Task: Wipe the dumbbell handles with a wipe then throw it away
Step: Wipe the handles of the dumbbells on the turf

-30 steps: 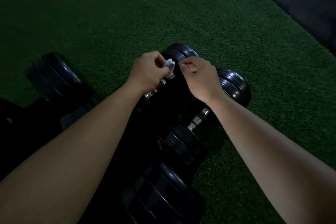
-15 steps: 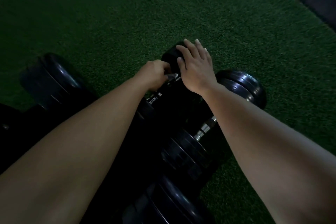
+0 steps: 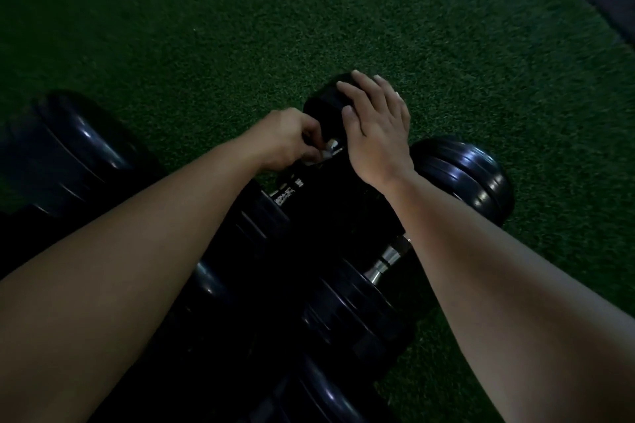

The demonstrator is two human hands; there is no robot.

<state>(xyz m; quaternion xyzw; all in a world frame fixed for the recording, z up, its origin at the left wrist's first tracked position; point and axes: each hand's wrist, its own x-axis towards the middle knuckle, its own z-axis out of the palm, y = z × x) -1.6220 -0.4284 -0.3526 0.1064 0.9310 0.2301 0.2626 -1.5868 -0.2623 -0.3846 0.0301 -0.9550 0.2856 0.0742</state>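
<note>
While black dumbbells [image 3: 343,203] lie on green turf [image 3: 309,10], left hand [image 3: 287,139] grip pinching white wipe [image 3: 328,148] against handle, right hand [image 3: 376,129] fingers spread flat atop far weight head.

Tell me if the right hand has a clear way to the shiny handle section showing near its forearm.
Probably yes. The right hand lies flat on a black dumbbell head and holds nothing, and the shiny handle lies uncovered beside its forearm. The left hand with the wipe is well away.
</note>
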